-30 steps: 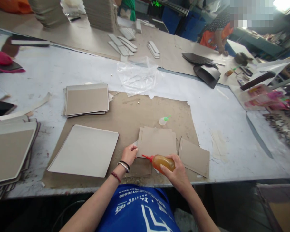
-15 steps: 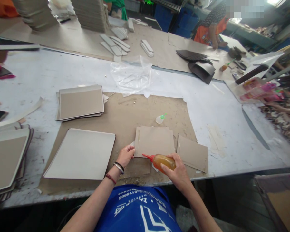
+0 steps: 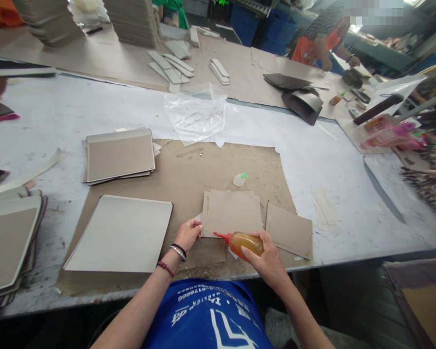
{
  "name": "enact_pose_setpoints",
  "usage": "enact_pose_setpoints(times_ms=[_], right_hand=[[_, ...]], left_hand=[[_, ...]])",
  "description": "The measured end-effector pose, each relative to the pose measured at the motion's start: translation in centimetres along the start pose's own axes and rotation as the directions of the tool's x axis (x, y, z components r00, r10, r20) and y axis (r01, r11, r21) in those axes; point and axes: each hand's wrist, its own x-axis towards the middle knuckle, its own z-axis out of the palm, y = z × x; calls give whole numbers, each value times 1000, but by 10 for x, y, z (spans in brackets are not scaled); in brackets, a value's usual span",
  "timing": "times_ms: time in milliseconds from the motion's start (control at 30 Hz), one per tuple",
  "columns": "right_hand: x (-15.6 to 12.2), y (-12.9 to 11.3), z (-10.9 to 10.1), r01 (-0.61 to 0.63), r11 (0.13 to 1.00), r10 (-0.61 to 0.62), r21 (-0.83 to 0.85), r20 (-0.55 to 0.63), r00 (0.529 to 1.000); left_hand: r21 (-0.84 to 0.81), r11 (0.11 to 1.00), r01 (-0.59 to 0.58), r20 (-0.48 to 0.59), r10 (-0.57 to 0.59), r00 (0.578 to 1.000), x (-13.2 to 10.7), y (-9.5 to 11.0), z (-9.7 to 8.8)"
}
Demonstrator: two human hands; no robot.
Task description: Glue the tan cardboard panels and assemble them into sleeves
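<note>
Two bare hands worked close to the near edge of the tabletop (image 3: 334,194). The right hand (image 3: 268,258) had its fingers wrapped around an amber squeeze bottle (image 3: 247,244), which was tilted on its side, its red nozzle pointing left at the near edge of a small pile of grey-brown boards (image 3: 233,212). The left hand (image 3: 188,236) had thumb and fingertips drawn together at the pile's near-left corner; whether they pinched a board could not be told. The pile lay on a brown cardboard sheet (image 3: 185,169) along the tabletop's near edge. Just right of it, another board (image 3: 289,231) lay askew, reaching toward that edge. Beyond the pile's far edge stood a small bottle (image 3: 239,180) with a green tip. Left of the left hand, a pale panel (image 3: 121,235) lay flat near the sheet's near-left corner.
</note>
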Motion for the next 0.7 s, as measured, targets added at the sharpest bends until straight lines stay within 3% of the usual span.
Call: enact_pose_setpoints(times_ms=[267,700], right_hand=[[-3,3,-2,-3,1000,2,-9,-21,1000],[-19,30,-30,-87,995,82,-47,-99,992]], left_hand=[[30,1000,10,-1,-10,1000,1,0,0],[66,998,-14,-3,14,1000,-2,2,-1]])
